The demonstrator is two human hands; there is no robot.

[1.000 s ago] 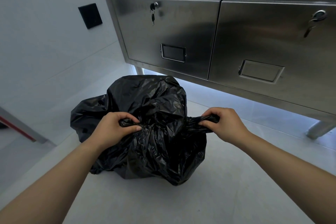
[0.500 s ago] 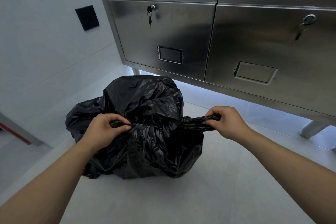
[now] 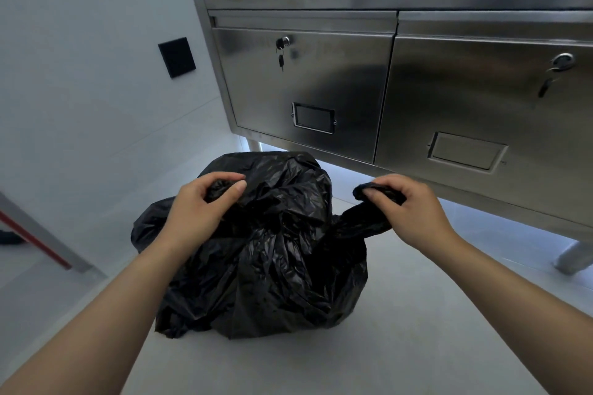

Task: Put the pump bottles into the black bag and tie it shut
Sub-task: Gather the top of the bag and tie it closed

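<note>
Bulging black bag (image 3: 266, 260) on the floor (image 3: 401, 346) before a steel cabinet (image 3: 385, 90) (contents hidden), left hand (image 3: 195, 212) and right hand (image 3: 414, 212) each pinching a twisted bag corner, pulled apart.

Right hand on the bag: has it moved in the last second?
Yes. The right hand has risen toward the steel cabinet's bottom edge, gripping a strand of the black bag.

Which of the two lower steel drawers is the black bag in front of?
The left drawer, with the dark framed label holder; the right drawer stands off to the side.
</note>
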